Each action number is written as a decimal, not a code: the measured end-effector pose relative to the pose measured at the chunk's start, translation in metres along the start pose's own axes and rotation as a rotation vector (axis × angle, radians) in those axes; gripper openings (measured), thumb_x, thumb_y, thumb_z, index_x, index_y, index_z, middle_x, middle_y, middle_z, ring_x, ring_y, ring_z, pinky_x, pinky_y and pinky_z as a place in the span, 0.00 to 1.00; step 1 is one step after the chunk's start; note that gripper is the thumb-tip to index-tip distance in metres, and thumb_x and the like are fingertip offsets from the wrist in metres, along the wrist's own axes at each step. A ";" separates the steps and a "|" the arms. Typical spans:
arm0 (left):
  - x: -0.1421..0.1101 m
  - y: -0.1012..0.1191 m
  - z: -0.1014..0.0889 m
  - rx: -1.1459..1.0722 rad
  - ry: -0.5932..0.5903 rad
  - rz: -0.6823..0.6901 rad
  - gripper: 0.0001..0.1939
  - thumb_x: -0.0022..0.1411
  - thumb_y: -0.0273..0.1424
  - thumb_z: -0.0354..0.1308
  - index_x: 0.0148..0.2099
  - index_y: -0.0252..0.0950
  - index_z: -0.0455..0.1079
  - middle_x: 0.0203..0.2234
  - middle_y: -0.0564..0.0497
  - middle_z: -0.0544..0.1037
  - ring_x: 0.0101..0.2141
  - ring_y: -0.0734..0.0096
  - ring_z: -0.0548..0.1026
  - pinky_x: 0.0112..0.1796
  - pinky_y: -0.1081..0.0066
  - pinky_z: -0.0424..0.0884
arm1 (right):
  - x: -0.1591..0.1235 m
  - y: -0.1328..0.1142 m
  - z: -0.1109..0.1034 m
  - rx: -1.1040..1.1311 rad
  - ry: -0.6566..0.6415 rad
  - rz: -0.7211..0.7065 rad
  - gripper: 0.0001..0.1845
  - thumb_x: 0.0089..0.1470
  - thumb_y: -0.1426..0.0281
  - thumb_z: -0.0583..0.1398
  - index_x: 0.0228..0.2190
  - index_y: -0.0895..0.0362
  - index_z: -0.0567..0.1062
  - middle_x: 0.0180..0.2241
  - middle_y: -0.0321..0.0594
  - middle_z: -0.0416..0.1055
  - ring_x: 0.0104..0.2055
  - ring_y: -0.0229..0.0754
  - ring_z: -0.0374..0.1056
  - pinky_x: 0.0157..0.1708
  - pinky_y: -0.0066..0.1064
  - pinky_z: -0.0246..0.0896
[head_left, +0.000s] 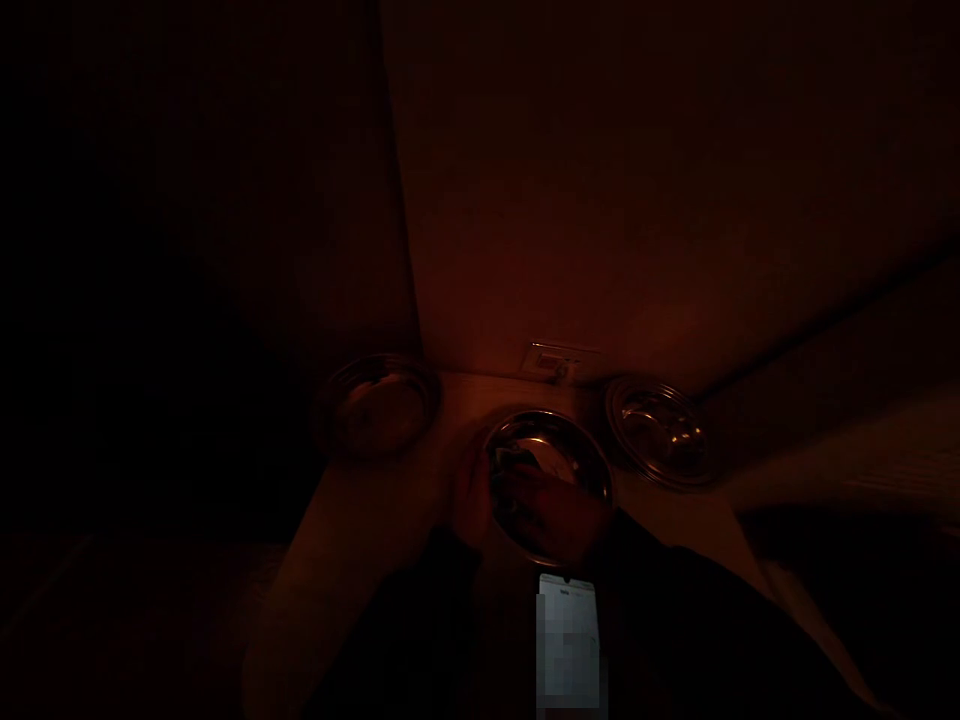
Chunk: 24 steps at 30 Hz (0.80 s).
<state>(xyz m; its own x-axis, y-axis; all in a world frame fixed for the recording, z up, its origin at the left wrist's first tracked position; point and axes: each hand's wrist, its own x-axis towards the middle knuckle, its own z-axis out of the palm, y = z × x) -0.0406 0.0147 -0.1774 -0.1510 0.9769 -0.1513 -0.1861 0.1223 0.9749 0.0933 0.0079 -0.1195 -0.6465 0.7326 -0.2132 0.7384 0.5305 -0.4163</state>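
If pressing unevenly into the middle metal dish (606, 455), set toward the table's (375, 520) far edge, could tip or slide it. From the head view, curves the left hand (471, 500) along the dish's left wall; cannot tell whether gripping. Reaches inside with the right hand (566, 515), over a dark item (514, 462); cannot tell whether open or closed. Might fumble that item, given such dim red light. Could knock the right-hand dish (660, 435), just beside at the far right corner, by swinging wide. Could also brush the lit phone (568, 640), between the forearms toward the near edge. Less in the way: the left-hand dish (381, 408) at the far left corner.
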 end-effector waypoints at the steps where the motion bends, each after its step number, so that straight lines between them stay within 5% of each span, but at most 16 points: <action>1: 0.000 -0.001 -0.001 0.006 -0.001 0.004 0.21 0.63 0.38 0.48 0.54 0.34 0.70 0.57 0.44 0.71 0.58 0.61 0.66 0.60 0.63 0.58 | 0.002 0.002 0.002 -0.009 0.014 0.020 0.25 0.53 0.74 0.57 0.54 0.59 0.70 0.57 0.49 0.66 0.62 0.49 0.56 0.60 0.42 0.53; 7: 0.002 -0.003 -0.002 0.019 -0.006 0.062 0.20 0.62 0.40 0.50 0.52 0.38 0.72 0.55 0.47 0.73 0.57 0.62 0.67 0.60 0.63 0.58 | 0.010 0.018 0.002 -0.065 0.070 0.217 0.26 0.56 0.72 0.55 0.57 0.60 0.67 0.61 0.51 0.60 0.64 0.55 0.54 0.59 0.50 0.53; 10: 0.002 -0.003 -0.002 0.041 -0.006 0.073 0.22 0.62 0.41 0.50 0.52 0.36 0.72 0.55 0.45 0.73 0.58 0.61 0.67 0.60 0.63 0.58 | 0.009 0.022 0.001 -0.075 0.083 0.261 0.27 0.57 0.72 0.54 0.58 0.63 0.65 0.61 0.53 0.60 0.64 0.54 0.53 0.59 0.47 0.54; 24: 0.003 -0.005 -0.002 0.030 0.020 0.084 0.21 0.62 0.42 0.51 0.52 0.37 0.72 0.55 0.46 0.72 0.59 0.61 0.65 0.60 0.63 0.56 | 0.005 0.009 0.003 -0.075 0.112 0.167 0.25 0.55 0.67 0.58 0.54 0.59 0.70 0.59 0.52 0.64 0.62 0.55 0.57 0.59 0.51 0.51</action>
<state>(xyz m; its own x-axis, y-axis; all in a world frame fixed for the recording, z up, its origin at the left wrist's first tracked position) -0.0416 0.0167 -0.1833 -0.1843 0.9803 -0.0715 -0.1432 0.0451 0.9887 0.0960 0.0154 -0.1273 -0.4919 0.8535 -0.1722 0.8483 0.4252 -0.3155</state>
